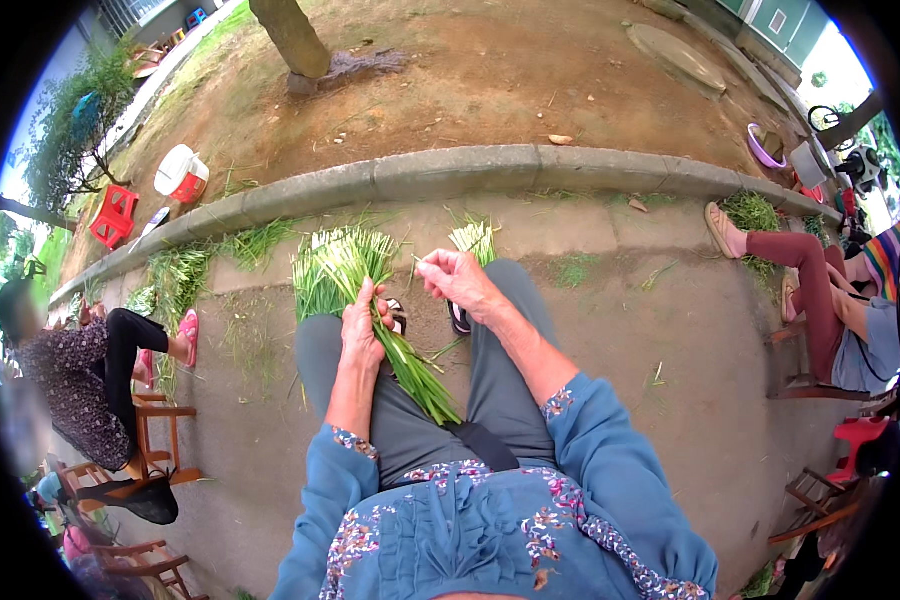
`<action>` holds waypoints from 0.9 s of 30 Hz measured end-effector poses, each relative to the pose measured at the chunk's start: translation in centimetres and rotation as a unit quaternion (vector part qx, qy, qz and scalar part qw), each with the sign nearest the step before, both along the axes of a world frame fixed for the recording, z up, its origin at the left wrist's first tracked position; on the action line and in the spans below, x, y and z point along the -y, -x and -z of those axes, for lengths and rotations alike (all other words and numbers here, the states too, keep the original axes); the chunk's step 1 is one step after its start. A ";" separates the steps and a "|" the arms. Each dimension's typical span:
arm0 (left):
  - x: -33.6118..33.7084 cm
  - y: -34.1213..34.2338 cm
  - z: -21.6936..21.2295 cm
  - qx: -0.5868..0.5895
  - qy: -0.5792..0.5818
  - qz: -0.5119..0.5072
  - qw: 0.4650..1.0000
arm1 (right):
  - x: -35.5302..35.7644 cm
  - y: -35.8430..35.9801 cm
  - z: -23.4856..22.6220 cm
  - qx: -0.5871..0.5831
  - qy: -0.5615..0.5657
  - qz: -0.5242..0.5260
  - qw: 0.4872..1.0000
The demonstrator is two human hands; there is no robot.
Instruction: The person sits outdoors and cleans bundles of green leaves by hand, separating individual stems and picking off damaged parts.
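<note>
My left hand (pixel 362 330) is closed around a bundle of long thin green stalks (pixel 410 368) that look like chives. Their pale ends fan out above the fist, and the darker ends hang down over my lap. Just right of the bundle, my right hand (pixel 458 282) has its thumb and fingers pinched together; what sits between them is too small to make out. Beyond my left knee lies a thick pile of the same stalks (pixel 317 285) on the ground. A smaller bunch of stalks (pixel 474 238) is past my right knee, partly hidden by the hand.
A stone curb (pixel 450 172) curves across ahead, with bare soil and a tree trunk (pixel 292 40) beyond. Seated people flank me at left (pixel 80 360) and right (pixel 850 300). Loose greens (pixel 180 275) lie along the curb. A red stool (pixel 115 213) and a bucket (pixel 181 173) stand at far left.
</note>
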State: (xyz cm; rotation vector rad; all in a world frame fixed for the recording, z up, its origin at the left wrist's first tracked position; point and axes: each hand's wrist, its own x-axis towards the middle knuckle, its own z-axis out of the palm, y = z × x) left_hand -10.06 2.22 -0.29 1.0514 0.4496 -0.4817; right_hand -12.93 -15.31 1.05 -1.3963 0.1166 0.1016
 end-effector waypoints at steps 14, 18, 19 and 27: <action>0.2 -0.8 2.3 0.070 0.017 -0.015 0.997 | -4.9 -0.6 0.1 0.066 0.110 -0.093 0.987; 0.1 -0.5 1.4 0.051 0.025 0.041 0.998 | -3.6 -0.4 0.1 0.064 0.117 -0.080 0.988; 0.4 -0.5 1.2 0.046 0.019 0.036 0.998 | -3.2 -0.3 0.0 0.081 0.117 -0.064 0.988; 1.2 -0.1 0.4 0.036 0.017 0.071 0.997 | 0.5 1.4 -2.3 0.106 -0.122 -0.006 0.987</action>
